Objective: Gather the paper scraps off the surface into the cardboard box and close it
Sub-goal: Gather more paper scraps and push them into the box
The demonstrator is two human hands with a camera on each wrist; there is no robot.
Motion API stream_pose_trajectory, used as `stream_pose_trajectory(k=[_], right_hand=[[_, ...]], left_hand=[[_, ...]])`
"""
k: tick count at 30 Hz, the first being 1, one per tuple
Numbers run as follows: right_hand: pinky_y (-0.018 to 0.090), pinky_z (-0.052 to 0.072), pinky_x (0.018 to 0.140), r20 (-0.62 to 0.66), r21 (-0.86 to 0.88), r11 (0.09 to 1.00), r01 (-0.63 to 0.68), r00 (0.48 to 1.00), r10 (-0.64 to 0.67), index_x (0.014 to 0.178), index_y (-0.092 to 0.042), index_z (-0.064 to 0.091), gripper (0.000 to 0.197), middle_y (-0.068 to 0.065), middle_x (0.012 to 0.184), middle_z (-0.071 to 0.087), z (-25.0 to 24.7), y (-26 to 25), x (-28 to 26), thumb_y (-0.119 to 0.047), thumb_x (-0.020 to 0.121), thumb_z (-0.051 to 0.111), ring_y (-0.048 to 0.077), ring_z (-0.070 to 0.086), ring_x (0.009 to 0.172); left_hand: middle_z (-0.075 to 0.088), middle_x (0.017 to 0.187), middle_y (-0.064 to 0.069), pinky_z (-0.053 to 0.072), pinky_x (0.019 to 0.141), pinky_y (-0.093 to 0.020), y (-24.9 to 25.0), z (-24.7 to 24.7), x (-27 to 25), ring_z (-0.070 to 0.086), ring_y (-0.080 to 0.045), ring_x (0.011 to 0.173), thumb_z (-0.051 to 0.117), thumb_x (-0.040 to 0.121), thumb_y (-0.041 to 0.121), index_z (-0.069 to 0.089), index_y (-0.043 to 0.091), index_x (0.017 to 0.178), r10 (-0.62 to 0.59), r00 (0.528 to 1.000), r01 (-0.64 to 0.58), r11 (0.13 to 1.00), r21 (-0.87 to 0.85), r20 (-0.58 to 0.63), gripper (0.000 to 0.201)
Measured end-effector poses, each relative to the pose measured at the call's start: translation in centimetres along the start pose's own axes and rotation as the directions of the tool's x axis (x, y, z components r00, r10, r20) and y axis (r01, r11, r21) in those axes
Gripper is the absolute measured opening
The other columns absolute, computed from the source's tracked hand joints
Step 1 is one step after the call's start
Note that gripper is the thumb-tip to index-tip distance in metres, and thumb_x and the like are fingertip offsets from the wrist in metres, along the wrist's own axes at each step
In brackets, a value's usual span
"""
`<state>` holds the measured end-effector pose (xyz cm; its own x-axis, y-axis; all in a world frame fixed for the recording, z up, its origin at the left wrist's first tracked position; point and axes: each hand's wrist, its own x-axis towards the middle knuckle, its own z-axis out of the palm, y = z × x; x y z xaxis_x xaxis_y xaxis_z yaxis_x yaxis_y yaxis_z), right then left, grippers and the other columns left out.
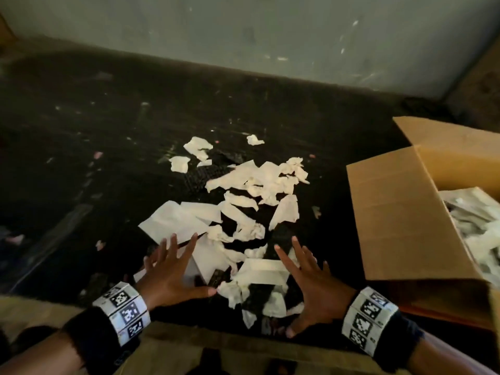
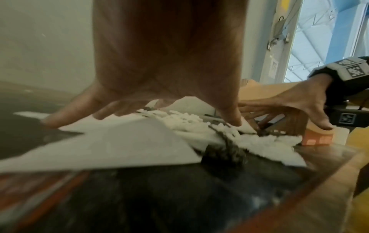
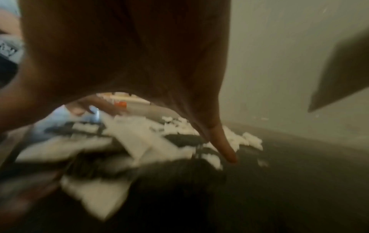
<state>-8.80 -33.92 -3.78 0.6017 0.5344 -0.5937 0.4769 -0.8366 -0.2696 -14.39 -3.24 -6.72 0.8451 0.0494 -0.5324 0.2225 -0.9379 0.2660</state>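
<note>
White paper scraps (image 1: 251, 201) lie scattered over the dark surface (image 1: 108, 147), flat sheets mixed with crumpled bits. My left hand (image 1: 173, 269) is spread wide, its fingers straight on a flat white sheet (image 1: 173, 220) at the pile's near left. My right hand (image 1: 311, 282) is spread at the pile's near right, fingers straight, thumb by the front edge. Both hold nothing. The cardboard box (image 1: 405, 220) stands open at the right with paper (image 1: 476, 228) inside. In the left wrist view my fingertips (image 2: 235, 121) press the scraps (image 2: 179, 121). The right wrist view is blurred, with scraps (image 3: 139, 138) below the palm.
A grey wall (image 1: 270, 31) closes the back of the dark surface. The box's flaps (image 1: 446, 136) stand up beside the pile. A tan front edge (image 1: 176, 342) runs below my wrists. Small bits of litter (image 1: 97, 155) dot the left side.
</note>
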Motion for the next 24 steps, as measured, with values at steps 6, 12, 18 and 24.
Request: stream_pose_trajectory(k=[6, 12, 18, 24], right_hand=[[0.062, 0.002, 0.113, -0.148, 0.036, 0.995, -0.098, 0.984, 0.103, 0.137, -0.043, -0.033, 0.120, 0.007, 0.151, -0.039, 2.7, -0.8, 3.9, -0.071, 0.069, 0.062, 0.032, -0.023, 0.143], [0.064, 0.012, 0.111, -0.222, 0.146, 0.975, -0.168, 0.955, 0.198, 0.146, -0.039, -0.015, 0.091, 0.009, 0.158, -0.019, -0.6, -2.2, 9.3, -0.042, 0.090, 0.057, 0.032, -0.008, 0.147], [0.051, -0.005, 0.118, -0.202, 0.240, 0.967, -0.086, 0.970, 0.136, 0.148, -0.041, -0.005, 0.098, -0.004, 0.159, -0.014, -2.9, 0.0, 5.2, -0.040, 0.082, 0.068, 0.017, -0.012, 0.146], [0.051, -0.019, 0.111, -0.148, 0.038, 0.998, 0.048, 0.988, -0.042, 0.138, -0.047, -0.030, 0.134, -0.003, 0.146, -0.044, -2.2, -1.4, 5.1, -0.078, 0.052, 0.067, 0.019, -0.035, 0.135]], left_hand=[[-0.034, 0.150, -0.013, -0.008, 0.109, -0.065, 0.6, 1.7, 1.7, -0.032, -0.035, 0.136, 0.050, 0.039, 0.093, -0.035, 0.043, 0.133, 0.151, 0.987, -0.155, 0.986, 0.068, 0.055, 0.137], [-0.028, 0.152, -0.017, -0.001, 0.113, -0.060, 2.2, -1.0, 3.8, -0.023, -0.036, 0.140, 0.066, 0.064, 0.070, -0.028, 0.035, 0.140, 0.213, 0.971, -0.223, 0.970, 0.092, 0.104, 0.126], [-0.034, 0.150, -0.002, -0.008, 0.115, -0.042, -2.8, -3.8, 2.4, -0.030, -0.021, 0.138, 0.074, 0.060, 0.063, -0.032, 0.043, 0.135, 0.357, 0.929, -0.371, 0.907, 0.201, 0.102, 0.131], [-0.040, 0.147, -0.010, -0.024, 0.108, -0.039, -5.1, -4.4, 4.4, -0.042, -0.025, 0.131, 0.070, 0.059, 0.070, -0.032, 0.034, 0.138, 0.403, 0.898, -0.440, 0.811, 0.386, 0.176, 0.134]])
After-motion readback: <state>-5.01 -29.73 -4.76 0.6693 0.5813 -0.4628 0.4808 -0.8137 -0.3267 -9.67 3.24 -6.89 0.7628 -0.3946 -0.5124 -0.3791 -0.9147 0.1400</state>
